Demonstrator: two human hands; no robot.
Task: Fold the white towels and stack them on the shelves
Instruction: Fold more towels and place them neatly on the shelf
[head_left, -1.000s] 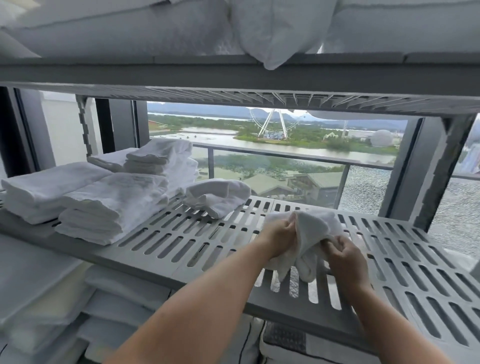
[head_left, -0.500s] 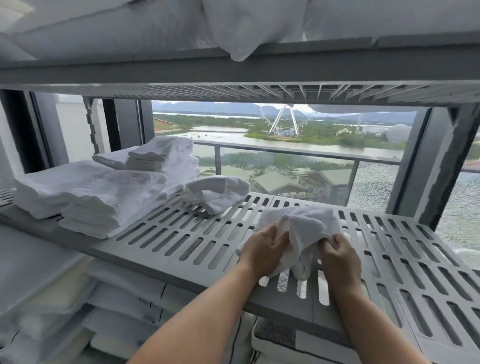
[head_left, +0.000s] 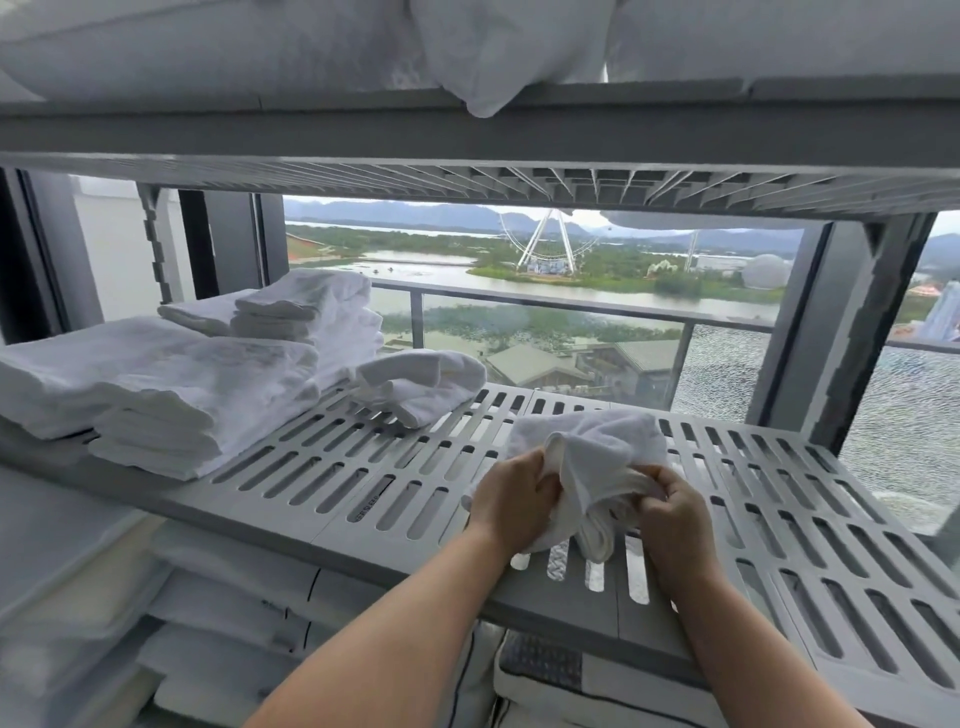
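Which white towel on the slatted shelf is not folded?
The bunched towel gripped by the left hand and right hand; the other towels lie folded further left.

Outside stands a Ferris wheel (head_left: 544, 244) — a river (head_left: 571, 293) below it, a white dome (head_left: 764, 270) to its right, a railing (head_left: 623, 311) nearer.

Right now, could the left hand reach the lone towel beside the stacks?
Probably yes: only bare shelf lies between the left hand and the lone towel, though it grips the held towel.
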